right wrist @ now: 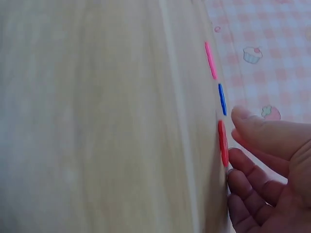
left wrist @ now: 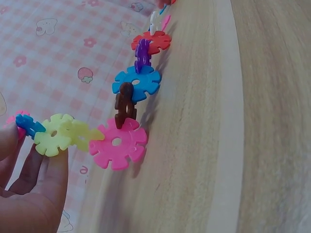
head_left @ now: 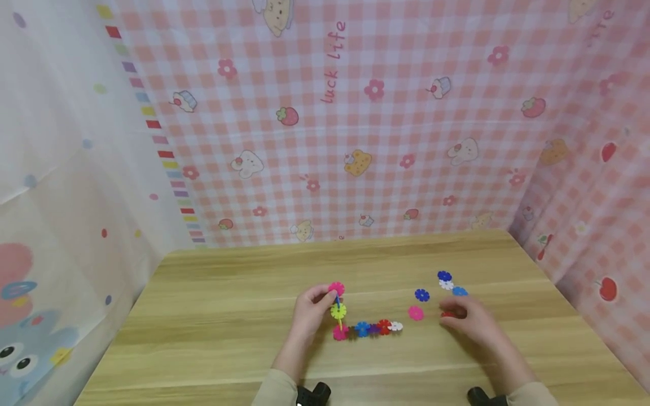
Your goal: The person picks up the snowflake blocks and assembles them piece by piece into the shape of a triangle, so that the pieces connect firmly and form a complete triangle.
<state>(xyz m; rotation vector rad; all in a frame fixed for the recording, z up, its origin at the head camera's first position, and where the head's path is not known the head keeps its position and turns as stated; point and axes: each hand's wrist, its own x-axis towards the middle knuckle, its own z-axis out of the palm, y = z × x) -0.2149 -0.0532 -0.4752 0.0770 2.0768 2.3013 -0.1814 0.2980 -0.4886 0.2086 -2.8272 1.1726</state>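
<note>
My left hand (head_left: 308,314) pinches the top end of an L-shaped chain of flower-shaped interlocking discs, at a pink disc (head_left: 337,288) and a blue one. Below it come yellow discs (left wrist: 52,135) and a pink corner disc (left wrist: 118,144). From that corner run brown (left wrist: 126,106), blue (left wrist: 137,82), purple (left wrist: 142,56), red (left wrist: 152,42) and white (head_left: 395,326) discs. My right hand (head_left: 474,321) is at a loose red disc (right wrist: 223,143) flat on the table, fingertips beside its edge, thumb raised; contact is hard to tell.
Loose discs lie on the wooden table (head_left: 228,293) beyond and left of my right hand: pink (head_left: 416,313), dark blue (head_left: 422,295), another dark blue (head_left: 444,276), white (head_left: 446,285) and light blue (head_left: 460,291). Patterned cloth (head_left: 330,135) hangs behind the table.
</note>
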